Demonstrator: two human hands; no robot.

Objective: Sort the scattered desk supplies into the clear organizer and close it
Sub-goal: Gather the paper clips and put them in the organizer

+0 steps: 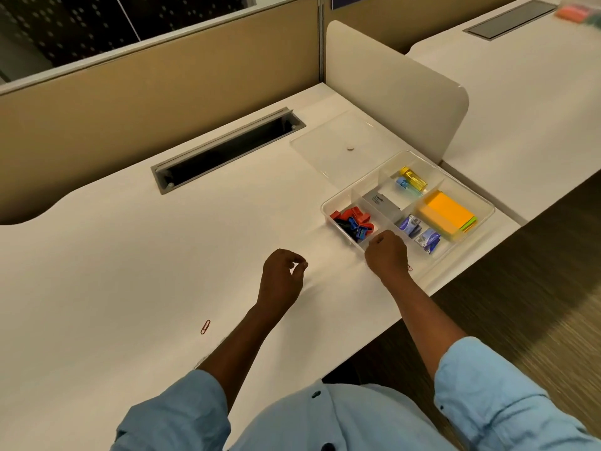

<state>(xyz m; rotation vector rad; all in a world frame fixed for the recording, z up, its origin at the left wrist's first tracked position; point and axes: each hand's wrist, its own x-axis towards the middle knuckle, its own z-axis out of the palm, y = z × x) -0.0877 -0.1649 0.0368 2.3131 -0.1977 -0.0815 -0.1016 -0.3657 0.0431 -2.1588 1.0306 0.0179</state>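
- Clear organizer [326, 208] uncovered at the right end of the white bench [130, 255], near the front edge; clear lid [325, 154] flat on the bench just behind it
- Inside: red, blue and black binder clips [353, 222] in the left compartment; grey box [380, 203] in the middle; small yellow and blue items [411, 182] at the far side; orange sticky notes [445, 214] on the right; small blue packets [419, 231] in front of the box
- Right hand [387, 255] over the organizer's near edge, fingers clenched in a fist; cannot tell whether grasping anything; tip of a red clip [409, 267] showing just beside it
- Left hand [283, 271] above the bench, left of the organizer; fingers curled, thumb and forefinger tips nearly meeting; cannot tell whether pinching anything
- Red paper clip [205, 327] alone on the bench, well apart from the organizer, left of the left forearm
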